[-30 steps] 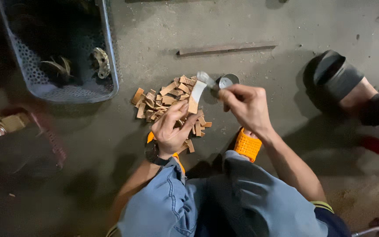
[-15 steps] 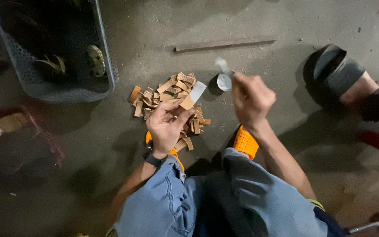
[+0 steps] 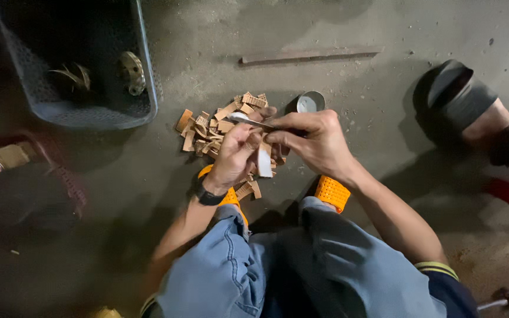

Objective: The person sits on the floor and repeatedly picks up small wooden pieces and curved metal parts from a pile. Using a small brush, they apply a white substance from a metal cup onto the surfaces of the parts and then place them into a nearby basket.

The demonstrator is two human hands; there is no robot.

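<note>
Grey concrete floor (image 3: 207,235) everywhere, dusty and scuffed. Blue jeans (image 3: 301,277) filling the bottom, knees bent in a squat, orange slotted sandals (image 3: 332,192) poking out just past them. Big blue-grey plastic crate (image 3: 145,88) up top left with a couple of brass-looking round parts (image 3: 132,72) inside. Somebody else's foot in a dark slide sandal (image 3: 458,97) off at the right edge, well apart from the work. Long thin wooden stick (image 3: 310,55) lying flat near the top.

Right in the middle, a heap of small tan wooden chips (image 3: 216,125) on the floor, just ahead of the sandals. Small round metal tin (image 3: 310,102) sitting at the heap's right edge.

Left hand (image 3: 235,156), black watch at the wrist, curled closed around a pale flat strip (image 3: 264,164) that hangs down from the fingers. Right hand (image 3: 313,141) pinched shut on a thin knife-like blade (image 3: 248,119), tip pointing left across the left fingers, directly above the heap. Both hands touching each other, hovering over the chips. Can't tell exactly where blade meets strip, fingers in the way.
</note>
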